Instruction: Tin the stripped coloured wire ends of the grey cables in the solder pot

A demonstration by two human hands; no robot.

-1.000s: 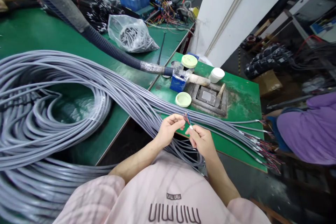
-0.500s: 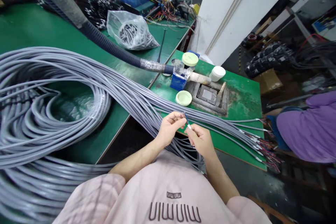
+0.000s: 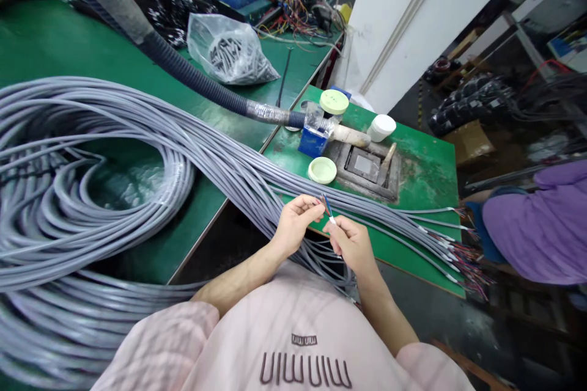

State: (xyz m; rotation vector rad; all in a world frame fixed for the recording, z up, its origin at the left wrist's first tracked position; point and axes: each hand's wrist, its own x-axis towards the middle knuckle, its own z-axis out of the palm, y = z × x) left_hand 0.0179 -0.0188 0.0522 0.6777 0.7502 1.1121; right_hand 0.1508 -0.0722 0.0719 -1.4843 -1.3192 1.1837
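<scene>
Pinched in my right hand [image 3: 351, 243] is the end of a cable, with a white band [image 3: 332, 220] showing at the fingertips. Thin coloured wires [image 3: 327, 204], blue and red among them, fan out of that end. My left hand [image 3: 297, 223] closes thumb and forefinger on some of these wires, just left of the band. Behind both hands runs a thick bundle of grey cables [image 3: 257, 168], crossing from the big coil [image 3: 177, 180] on the left to the right end of the green board. Stripped, coloured wire ends [image 3: 463, 259] lie there.
A solder pot [image 3: 362, 165] is set in the green board, with a taped hose [image 3: 192, 76] ending above it. Around it stand an open pale-green lid [image 3: 321, 170], a white tub [image 3: 381, 127] and a blue box [image 3: 313, 139]. A person in purple [image 3: 541, 220] is at the right.
The wires between my hands have spread, and the blue one shows more plainly. My hands stay in nearly the same place, and the view has shifted slightly.
</scene>
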